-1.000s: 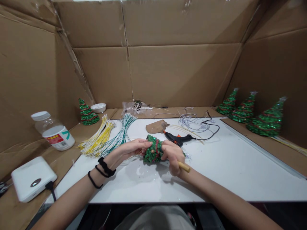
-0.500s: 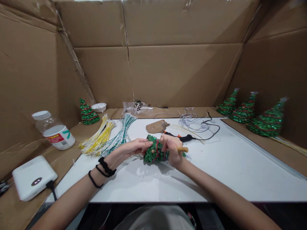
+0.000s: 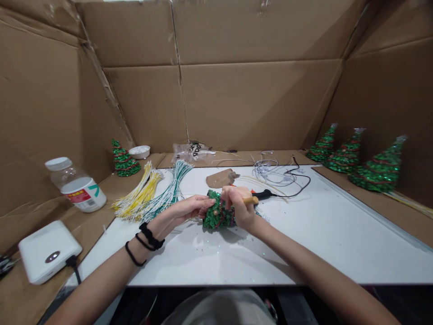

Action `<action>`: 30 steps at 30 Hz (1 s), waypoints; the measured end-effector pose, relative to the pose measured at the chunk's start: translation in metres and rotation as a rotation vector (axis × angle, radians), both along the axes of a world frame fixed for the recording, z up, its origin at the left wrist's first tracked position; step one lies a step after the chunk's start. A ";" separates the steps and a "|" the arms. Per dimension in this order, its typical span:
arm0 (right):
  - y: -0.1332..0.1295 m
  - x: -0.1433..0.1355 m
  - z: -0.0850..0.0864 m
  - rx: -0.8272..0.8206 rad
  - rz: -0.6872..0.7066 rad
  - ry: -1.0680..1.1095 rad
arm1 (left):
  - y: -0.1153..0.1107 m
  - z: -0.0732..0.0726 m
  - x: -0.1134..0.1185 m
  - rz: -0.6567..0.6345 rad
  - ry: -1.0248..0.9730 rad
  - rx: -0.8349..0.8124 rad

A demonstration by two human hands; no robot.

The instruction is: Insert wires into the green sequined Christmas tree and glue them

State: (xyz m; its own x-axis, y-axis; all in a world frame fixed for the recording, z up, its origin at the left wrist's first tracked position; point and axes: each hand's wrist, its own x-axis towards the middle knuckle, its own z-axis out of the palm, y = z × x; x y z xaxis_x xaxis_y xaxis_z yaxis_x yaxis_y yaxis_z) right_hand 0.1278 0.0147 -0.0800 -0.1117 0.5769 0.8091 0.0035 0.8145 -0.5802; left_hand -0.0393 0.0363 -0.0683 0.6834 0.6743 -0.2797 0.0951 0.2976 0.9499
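A small green glittery Christmas tree [image 3: 214,216] with red garland lies on its side on the white board [image 3: 216,266]. My left hand [image 3: 192,207] is closed on its base end, thumb on top. My right hand [image 3: 240,205] is closed around a tool with a wooden handle [image 3: 251,200], held over the middle of the tree. The tool's working end is hidden by my fingers and the branches. Just behind the right hand lies a black-handled corded tool [image 3: 264,194], its front part partly covered.
Yellow-white wires [image 3: 140,194] and green-white wires [image 3: 174,189] lie bundled at left. Behind are a cardboard scrap [image 3: 219,178] and tangled clear wire [image 3: 270,174]. Finished-looking trees [image 3: 379,169] stand right, another tree [image 3: 124,159] left, near a plastic jar [image 3: 79,187] and white box [image 3: 50,251].
My right hand has shifted slightly left and up along the tree, and the wooden handle now tilts upward more. The left hand and the tree stay in place.
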 end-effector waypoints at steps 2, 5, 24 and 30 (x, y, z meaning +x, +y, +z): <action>0.001 0.000 0.001 -0.028 0.001 -0.026 | 0.000 0.000 0.000 0.002 -0.008 -0.010; 0.002 -0.001 0.004 -0.033 0.013 -0.035 | -0.001 0.001 0.000 0.013 -0.022 -0.028; 0.003 0.000 0.007 -0.034 0.064 -0.058 | -0.004 0.004 0.001 0.079 0.018 -0.067; 0.003 -0.001 0.007 -0.054 0.041 -0.071 | -0.002 0.002 0.000 0.065 0.015 -0.046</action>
